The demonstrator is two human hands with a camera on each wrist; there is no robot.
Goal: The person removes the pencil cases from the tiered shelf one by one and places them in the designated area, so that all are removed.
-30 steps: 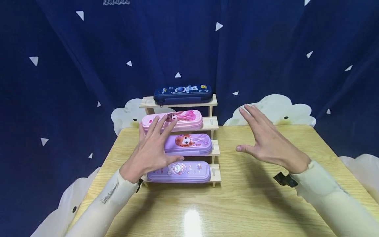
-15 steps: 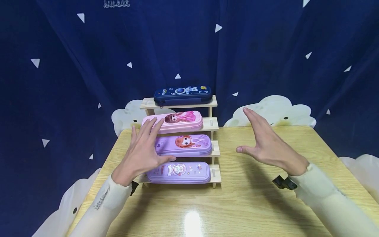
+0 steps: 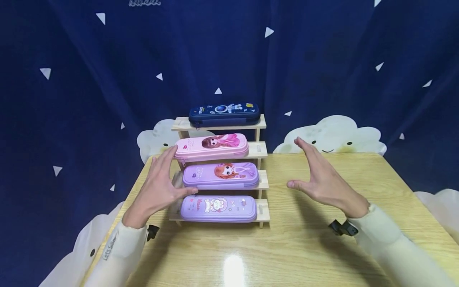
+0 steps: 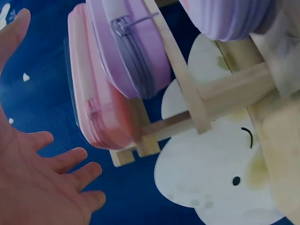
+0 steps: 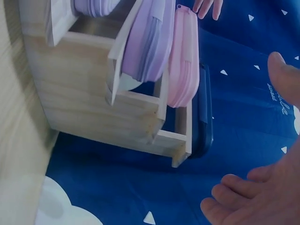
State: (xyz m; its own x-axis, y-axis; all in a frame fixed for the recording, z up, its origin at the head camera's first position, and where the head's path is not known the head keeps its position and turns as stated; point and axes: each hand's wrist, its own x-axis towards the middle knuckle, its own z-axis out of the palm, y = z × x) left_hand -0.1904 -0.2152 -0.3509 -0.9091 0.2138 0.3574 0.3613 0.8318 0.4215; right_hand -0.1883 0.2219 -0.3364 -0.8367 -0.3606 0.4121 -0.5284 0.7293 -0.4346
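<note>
A stepped wooden rack [image 3: 263, 210] carries one zipped pencil case per tier. On top lies a dark blue case [image 3: 224, 115] with an astronaut, then a pink case [image 3: 211, 146] with a girl in pink. Below come a purple case [image 3: 220, 175] with a red-haired girl and a lilac case [image 3: 218, 209] with a bunny astronaut. My left hand [image 3: 155, 190], fingers spread, hovers at the rack's left side and holds nothing; its fingertips overlap the pink case's left end in the head view. My right hand [image 3: 328, 181] hangs apart, right of the rack, thumb and fingers spread, with nothing in it.
The rack stands on a light wooden table [image 3: 287, 251], toward its left half. A navy curtain [image 3: 322, 59] with white triangles hangs behind, with cloud shapes [image 3: 333, 135] along the table's back edge. Black wrist mounts [image 3: 343, 227] sit at the sleeves.
My left hand has moved left and slightly down, away from the front of the cases, uncovering their left ends. The right hand has barely moved. The rack and cases stay in place.
</note>
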